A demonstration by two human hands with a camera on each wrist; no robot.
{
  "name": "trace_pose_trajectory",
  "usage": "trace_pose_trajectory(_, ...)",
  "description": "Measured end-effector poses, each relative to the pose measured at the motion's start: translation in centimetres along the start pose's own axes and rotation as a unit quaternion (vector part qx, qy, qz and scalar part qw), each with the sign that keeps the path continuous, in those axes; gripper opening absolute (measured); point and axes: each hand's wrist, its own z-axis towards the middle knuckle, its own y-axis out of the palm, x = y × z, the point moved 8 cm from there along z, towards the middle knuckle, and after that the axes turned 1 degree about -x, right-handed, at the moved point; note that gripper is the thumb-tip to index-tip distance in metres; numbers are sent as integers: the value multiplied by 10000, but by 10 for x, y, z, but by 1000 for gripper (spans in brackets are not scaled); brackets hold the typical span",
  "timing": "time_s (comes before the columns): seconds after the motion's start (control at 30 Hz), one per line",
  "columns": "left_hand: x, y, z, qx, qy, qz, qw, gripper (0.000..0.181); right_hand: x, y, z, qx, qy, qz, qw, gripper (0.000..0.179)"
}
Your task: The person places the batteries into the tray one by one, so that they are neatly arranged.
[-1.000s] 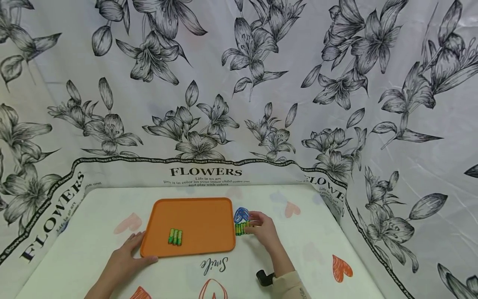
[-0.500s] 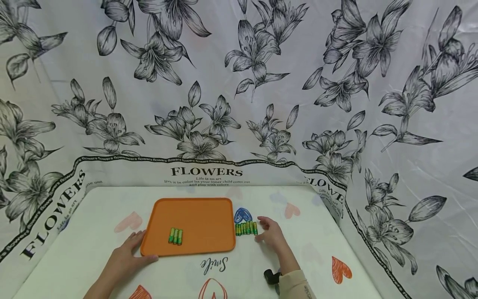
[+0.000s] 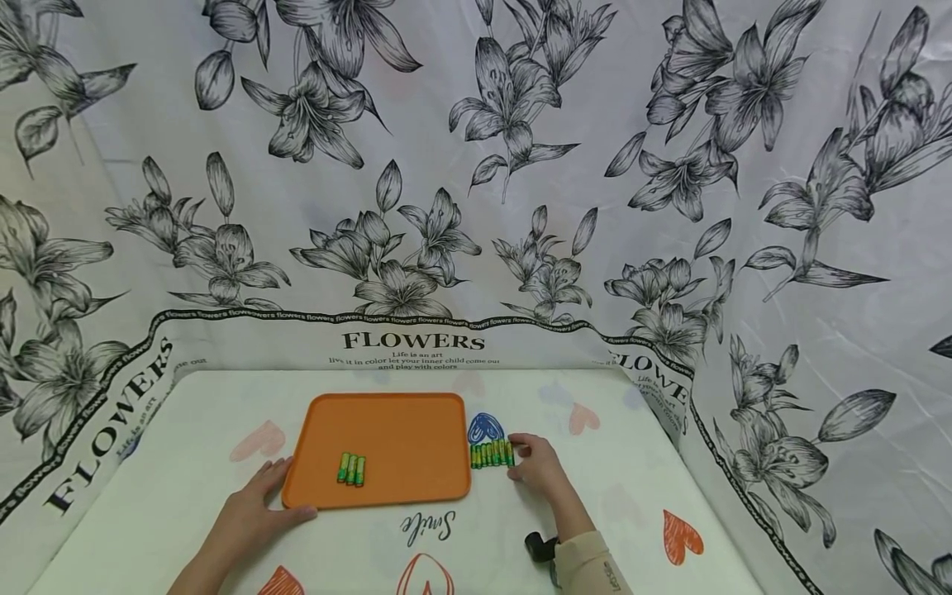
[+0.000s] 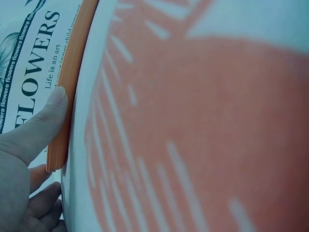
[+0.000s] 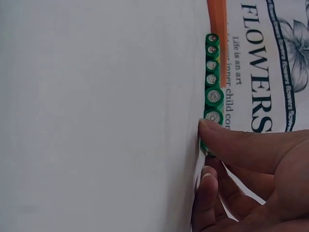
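Note:
An orange tray (image 3: 402, 446) lies on the table, with three green-and-yellow batteries (image 3: 351, 469) side by side in its left part. My left hand (image 3: 251, 506) holds the tray's near left corner, thumb along the near edge and fingers at the left side. In the left wrist view the thumb (image 4: 46, 121) presses the tray's side wall (image 4: 72, 72). Right of the tray stands a close row of several batteries (image 3: 487, 454), laid parallel. My right hand (image 3: 541, 467) pinches the rightmost battery of the row by its ends. In the right wrist view its thumb (image 5: 236, 145) partly covers that battery.
White tablecloth (image 3: 595, 496) with printed hearts and lettering covers the table. A flower-patterned sheet (image 3: 416, 248) hangs behind and at both sides. Something black (image 3: 540, 548) sits at the right wrist, by the cuff of a beige sleeve (image 3: 591, 562).
My right hand drew back right from the row, uncovering its batteries, then closed in on the rightmost one. The left hand and tray have stayed in place.

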Motion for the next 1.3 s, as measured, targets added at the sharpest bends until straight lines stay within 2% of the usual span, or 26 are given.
trace_pose_trajectory(0.23, 0, 2, 0, -37, -52, -34, 10000, 114, 0, -1, 0, 28, -76, -104, 9999, 58)
trace_pose_trajectory(0.4, -1, 4, 1, -74, -84, -44, 9999, 114, 3, -4, -2, 73, 45, -2, 10000, 58)
trace_pose_trajectory(0.5, -1, 5, 1, -66, -53, -45, 10000, 113, 2, -7, -4, 112, 61, 146, 9998, 60)
trace_pose_trajectory(0.6, -1, 6, 1, -69, -41, -46, 10000, 113, -4, -9, -7, 124, -130, 422, 9989, 61)
trace_pose_trajectory(0.8, 0, 5, 1, -46, -27, -34, 10000, 114, -24, -9, -10, -10, -365, 1020, 9941, 59)
trace_pose_trajectory(0.97, 1, 3, 1, -20, 0, -41, 10000, 114, -46, -4, -12, -32, -454, 1223, 9914, 58)
trace_pose_trajectory(1.3, -2, 3, 4, -213, -272, -79, 9994, 117, -92, 27, -15, -84, -768, 1536, 9851, 54)
